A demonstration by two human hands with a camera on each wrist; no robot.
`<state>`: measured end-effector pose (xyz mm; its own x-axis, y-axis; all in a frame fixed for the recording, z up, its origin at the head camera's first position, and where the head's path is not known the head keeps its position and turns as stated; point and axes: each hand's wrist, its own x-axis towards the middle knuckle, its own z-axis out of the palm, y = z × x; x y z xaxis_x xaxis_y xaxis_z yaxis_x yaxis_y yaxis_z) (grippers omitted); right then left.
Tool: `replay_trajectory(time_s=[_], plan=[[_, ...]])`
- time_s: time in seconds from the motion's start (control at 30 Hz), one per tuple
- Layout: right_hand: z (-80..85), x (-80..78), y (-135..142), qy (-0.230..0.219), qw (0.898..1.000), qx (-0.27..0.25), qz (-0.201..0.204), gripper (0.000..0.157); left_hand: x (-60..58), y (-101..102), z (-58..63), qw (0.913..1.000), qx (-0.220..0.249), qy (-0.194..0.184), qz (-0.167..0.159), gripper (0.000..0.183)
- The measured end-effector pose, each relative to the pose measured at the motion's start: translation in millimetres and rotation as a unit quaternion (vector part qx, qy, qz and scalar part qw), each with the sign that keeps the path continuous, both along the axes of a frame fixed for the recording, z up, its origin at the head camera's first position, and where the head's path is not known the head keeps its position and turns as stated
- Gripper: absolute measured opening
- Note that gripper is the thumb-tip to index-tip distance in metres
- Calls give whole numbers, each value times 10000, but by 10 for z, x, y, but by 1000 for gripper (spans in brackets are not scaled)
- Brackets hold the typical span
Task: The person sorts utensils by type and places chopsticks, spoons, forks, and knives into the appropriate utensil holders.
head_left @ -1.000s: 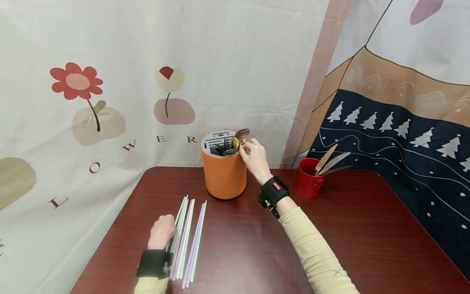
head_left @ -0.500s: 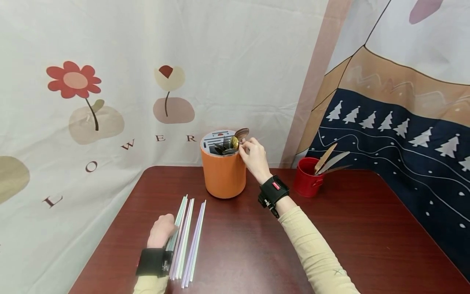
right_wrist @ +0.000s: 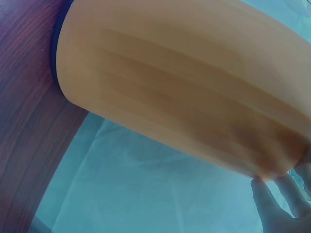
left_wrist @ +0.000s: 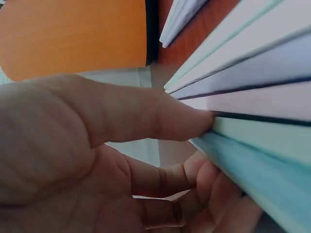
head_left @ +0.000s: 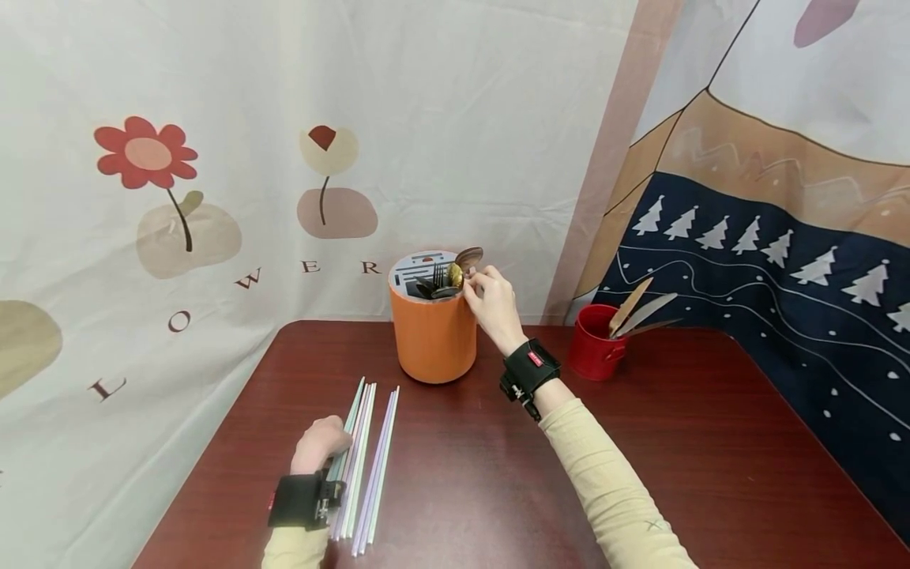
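Several pastel chopsticks lie on the brown table in the head view. My left hand pinches the mint and teal ones at the left side, thumb on top and fingers curled below. Farther back stands an upright orange cutlery holder with a slotted grey lid. A dark fork, a gold spoon and a brown spoon stick out of it. At the holder's upper right edge, my right hand grips near the rim with bent fingers; whether it also touches the brown spoon is hidden.
A red cup holding several knives stands at the back right of the table. Printed cloth hangs behind the table's far edge.
My left hand has slid slightly to the right, and its fingers now close over the leftmost chopsticks, which have drawn nearer the middle group. My right hand stays at the holder.
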<state>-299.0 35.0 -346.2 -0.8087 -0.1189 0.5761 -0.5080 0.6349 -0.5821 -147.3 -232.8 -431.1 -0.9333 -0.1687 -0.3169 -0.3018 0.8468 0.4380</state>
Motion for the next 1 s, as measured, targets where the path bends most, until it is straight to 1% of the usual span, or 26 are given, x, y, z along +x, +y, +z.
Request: replay_trajectory(time_s=[0.23,0.33,0.43,0.5,0.57,0.63,0.73,0.87,0.93,1.0], plan=[[-15,-12,5,-38,10000,6,-6,21,-13,-8,17,9997,-66,-229,38,18],[-21,-18,7,-26,10000,-7,-19,20,-24,-15,32,9996,-96,-249,13,18],[-21,-22,7,-15,10000,-14,-39,20,-28,-23,44,9998,-100,-147,-4,16],[-20,-27,5,-14,10000,-10,-48,20,-27,-31,45,9999,-104,-11,-6,17],[-23,-28,3,8,10000,-2,-53,20,-21,-42,52,9998,-98,181,-29,20],[-24,-28,1,26,10000,7,-54,20,-17,-58,68,9994,-111,334,-77,28],[-29,-29,0,35,10000,10,-56,20,-10,-84,119,9991,-96,398,-132,38],[-25,-30,-4,10,10000,10,-46,20,5,-114,224,9994,-54,334,-118,43],[-21,-30,-5,3,10000,6,-41,20,18,-128,285,9990,-21,434,-106,45],[-17,-30,-6,-6,10000,3,-37,20,35,-146,346,9981,-22,604,-66,40]])
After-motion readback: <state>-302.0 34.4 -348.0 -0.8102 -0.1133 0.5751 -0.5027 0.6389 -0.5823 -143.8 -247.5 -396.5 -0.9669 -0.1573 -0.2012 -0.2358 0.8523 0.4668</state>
